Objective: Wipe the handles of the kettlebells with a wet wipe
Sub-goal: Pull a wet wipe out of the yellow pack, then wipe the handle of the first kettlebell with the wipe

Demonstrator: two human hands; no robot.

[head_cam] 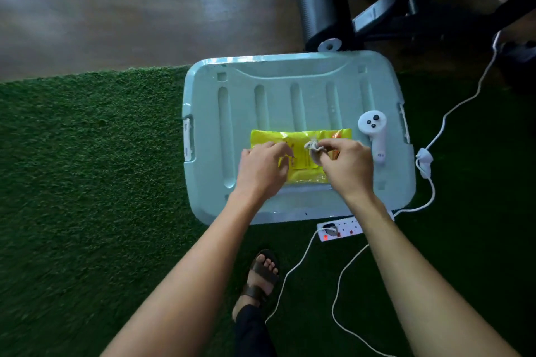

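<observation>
A yellow pack of wet wipes (301, 153) lies flat on the pale blue lid of a plastic box (261, 101). My left hand (262, 166) rests on the pack's left part, its fingers curled down onto it. My right hand (345, 164) pinches a crumpled white wet wipe (313, 146) just above the middle of the pack. No kettlebell is in view.
A white handheld controller (374, 133) lies on the lid's right side. A white power strip (339, 230) and white cables (339, 293) lie on the green artificial turf (87, 168). My sandalled foot (261, 278) is below the box. Dark gym equipment (377, 0) stands behind it.
</observation>
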